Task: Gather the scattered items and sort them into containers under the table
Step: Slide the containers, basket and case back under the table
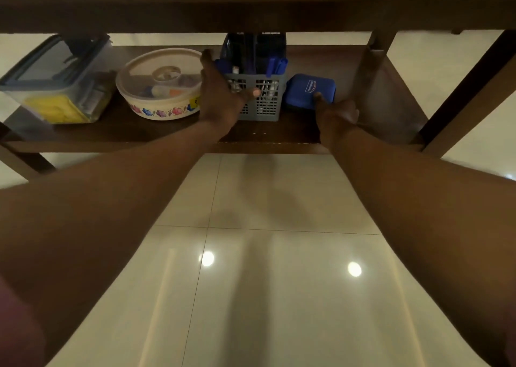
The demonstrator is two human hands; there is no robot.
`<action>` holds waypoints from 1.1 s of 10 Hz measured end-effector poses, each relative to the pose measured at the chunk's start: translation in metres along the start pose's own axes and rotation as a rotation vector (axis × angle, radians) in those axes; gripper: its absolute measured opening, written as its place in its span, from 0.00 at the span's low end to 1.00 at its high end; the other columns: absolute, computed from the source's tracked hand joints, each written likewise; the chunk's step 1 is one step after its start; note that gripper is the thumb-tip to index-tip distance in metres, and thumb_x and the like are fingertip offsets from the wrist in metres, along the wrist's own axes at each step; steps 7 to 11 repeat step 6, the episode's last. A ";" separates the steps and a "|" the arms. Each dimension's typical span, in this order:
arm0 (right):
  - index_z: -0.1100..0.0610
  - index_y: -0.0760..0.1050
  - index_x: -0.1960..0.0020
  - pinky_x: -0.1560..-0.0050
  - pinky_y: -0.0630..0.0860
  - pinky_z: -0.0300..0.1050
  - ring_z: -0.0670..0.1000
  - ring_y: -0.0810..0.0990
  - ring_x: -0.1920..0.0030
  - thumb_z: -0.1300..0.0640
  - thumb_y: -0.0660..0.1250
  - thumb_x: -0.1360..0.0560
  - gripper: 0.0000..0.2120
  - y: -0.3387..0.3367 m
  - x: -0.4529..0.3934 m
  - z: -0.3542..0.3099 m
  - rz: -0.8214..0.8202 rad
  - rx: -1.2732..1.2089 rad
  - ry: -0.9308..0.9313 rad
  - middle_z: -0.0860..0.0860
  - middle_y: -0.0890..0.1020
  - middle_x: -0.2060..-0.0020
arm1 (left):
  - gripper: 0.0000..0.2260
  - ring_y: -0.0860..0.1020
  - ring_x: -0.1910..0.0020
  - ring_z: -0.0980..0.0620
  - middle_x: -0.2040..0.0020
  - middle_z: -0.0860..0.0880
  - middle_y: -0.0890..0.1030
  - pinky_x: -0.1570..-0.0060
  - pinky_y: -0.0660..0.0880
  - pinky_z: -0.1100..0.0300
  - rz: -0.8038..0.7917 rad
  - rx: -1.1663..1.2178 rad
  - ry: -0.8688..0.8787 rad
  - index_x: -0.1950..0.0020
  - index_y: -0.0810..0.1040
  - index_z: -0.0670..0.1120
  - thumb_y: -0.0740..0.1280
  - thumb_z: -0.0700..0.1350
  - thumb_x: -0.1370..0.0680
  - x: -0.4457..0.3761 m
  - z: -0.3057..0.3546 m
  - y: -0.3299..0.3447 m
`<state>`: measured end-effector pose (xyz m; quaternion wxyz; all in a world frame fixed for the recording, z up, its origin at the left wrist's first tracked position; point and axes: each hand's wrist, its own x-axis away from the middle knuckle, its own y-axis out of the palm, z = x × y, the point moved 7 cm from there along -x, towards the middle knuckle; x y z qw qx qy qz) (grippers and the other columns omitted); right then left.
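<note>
Grey basket (264, 98) is sitting on the shelf (139, 132), left hand (220, 93) gripping it, right hand (339, 113) fingering the blue case (304, 87).

We find only one piece of lettering: a small white-outlined label on the lid of the blue case (310, 91), which lies on the shelf (111, 132) just right of the grey basket (265, 98). Its white word is too small and blurred for us to read. A yellow tag on the floral bowl (160, 109) shows no legible marks.
</note>
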<state>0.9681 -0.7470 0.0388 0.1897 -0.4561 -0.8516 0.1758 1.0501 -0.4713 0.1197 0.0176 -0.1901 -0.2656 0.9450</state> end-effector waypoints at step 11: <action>0.55 0.70 0.35 0.46 0.78 0.49 0.52 0.80 0.41 0.50 0.65 0.18 0.15 -0.032 0.077 -0.030 0.198 -0.080 -0.336 0.51 0.79 0.40 | 0.25 0.72 0.33 0.44 0.31 0.43 0.72 0.41 0.77 0.46 0.276 -0.533 0.174 0.28 0.67 0.45 0.62 0.59 0.19 0.075 0.020 -0.050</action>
